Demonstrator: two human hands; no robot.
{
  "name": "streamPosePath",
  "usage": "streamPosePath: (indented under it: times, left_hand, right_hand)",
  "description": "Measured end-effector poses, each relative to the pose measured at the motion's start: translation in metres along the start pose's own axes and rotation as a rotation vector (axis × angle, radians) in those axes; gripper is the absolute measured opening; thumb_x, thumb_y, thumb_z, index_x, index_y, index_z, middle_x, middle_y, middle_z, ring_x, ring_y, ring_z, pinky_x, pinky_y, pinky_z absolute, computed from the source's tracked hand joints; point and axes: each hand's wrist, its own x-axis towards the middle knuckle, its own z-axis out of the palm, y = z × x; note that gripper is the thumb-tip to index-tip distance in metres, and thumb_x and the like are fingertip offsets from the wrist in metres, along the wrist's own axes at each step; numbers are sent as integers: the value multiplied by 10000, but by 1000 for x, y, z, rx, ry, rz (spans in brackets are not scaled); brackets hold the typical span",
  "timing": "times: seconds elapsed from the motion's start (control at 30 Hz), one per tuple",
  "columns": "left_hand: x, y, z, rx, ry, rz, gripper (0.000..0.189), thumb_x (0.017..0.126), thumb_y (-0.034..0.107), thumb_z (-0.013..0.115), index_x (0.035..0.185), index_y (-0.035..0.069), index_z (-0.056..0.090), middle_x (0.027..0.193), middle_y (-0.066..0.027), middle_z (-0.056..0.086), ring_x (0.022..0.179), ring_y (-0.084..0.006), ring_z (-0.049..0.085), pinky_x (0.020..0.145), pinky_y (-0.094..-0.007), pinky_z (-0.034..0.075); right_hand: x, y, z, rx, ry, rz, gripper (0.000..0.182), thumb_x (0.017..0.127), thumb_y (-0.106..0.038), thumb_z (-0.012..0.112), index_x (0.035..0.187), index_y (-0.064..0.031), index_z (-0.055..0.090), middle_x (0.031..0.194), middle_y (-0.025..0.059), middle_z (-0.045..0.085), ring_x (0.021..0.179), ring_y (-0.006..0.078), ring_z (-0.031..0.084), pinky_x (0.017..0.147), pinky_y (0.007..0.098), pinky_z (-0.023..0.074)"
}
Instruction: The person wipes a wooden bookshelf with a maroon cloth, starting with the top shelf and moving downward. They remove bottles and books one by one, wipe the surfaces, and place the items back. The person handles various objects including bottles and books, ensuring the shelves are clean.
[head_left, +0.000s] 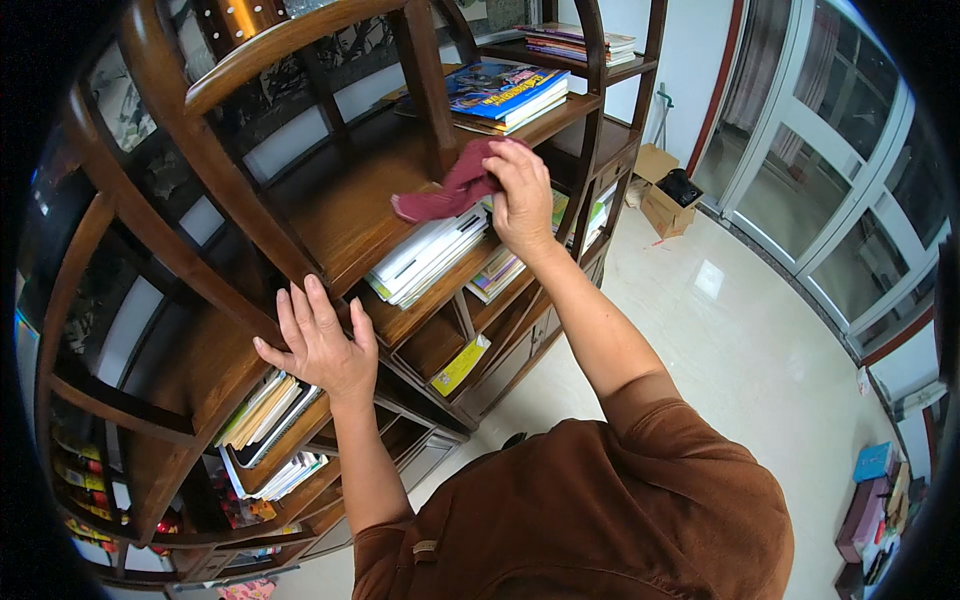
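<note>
My right hand (521, 196) grips a dark red cloth (455, 182), bunched at its upper end, with the loose end hanging to the left over the front edge of a brown wooden shelf board (330, 225). My left hand (324, 341) lies with spread fingers against an upright post of the wooden shelf unit and holds nothing. Below the board, between my two hands, a stack of white papers and books (427, 255) lies in a compartment. Books with a blue cover (504, 88) on top lie beyond the cloth, on the same unit.
More books and folders (270, 412) fill lower compartments at the left. A yellow booklet (460, 365) stands in a low compartment. On the tiled floor is an open cardboard box (667, 210) with a black item inside, near glass doors (817, 157). Stacked things (870, 510) lie at the far right.
</note>
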Motion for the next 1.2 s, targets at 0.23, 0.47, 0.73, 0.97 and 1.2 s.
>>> streamPosePath:
  times: [0.23, 0.47, 0.73, 0.97, 1.2]
  left_hand:
    - [-2, 20, -3, -25, -1, -107, 673, 918, 334, 661, 1496, 65, 446, 1576, -188, 402, 1474, -363, 334, 1185, -642, 44]
    - [23, 92, 32, -86, 141, -226, 805, 933, 361, 675, 1561, 11, 313, 1654, -302, 0, 1530, -473, 14, 1202, -622, 82]
    - [81, 186, 87, -173, 52, -89, 804, 953, 468, 624, 1549, 18, 326, 1571, -270, 340, 1451, -397, 353, 1166, -568, 206]
    - [73, 189, 112, 128, 122, -61, 812, 964, 567, 565, 1526, 6, 398, 1433, -262, 513, 1088, -352, 541, 1008, -442, 325]
    - [76, 196, 111, 106, 164, -80, 819, 936, 512, 632, 1563, 65, 353, 1534, -243, 362, 1352, -381, 377, 1084, -501, 277]
  right_hand:
    - [9, 80, -11, -11, 38, 97, 457, 682, 123, 541, 1084, -65, 650, 1243, 122, 630, 1221, 370, 555, 1039, 450, 435]
    - [26, 188, -30, -62, 66, 126, 452, 697, 105, 527, 1101, -55, 655, 1231, 134, 637, 1212, 379, 554, 1066, 455, 446]
    - [28, 234, -43, -47, 9, 128, 439, 719, 75, 570, 1123, -64, 674, 1249, 124, 612, 1208, 374, 532, 1044, 448, 458]
    - [31, 260, -54, 63, 8, 22, 378, 697, 105, 594, 1021, -62, 696, 1167, 119, 649, 1133, 361, 580, 987, 440, 488]
    - [31, 268, -58, 161, -8, 26, 373, 669, 112, 528, 968, -45, 689, 1128, 130, 650, 1078, 352, 589, 969, 430, 477]
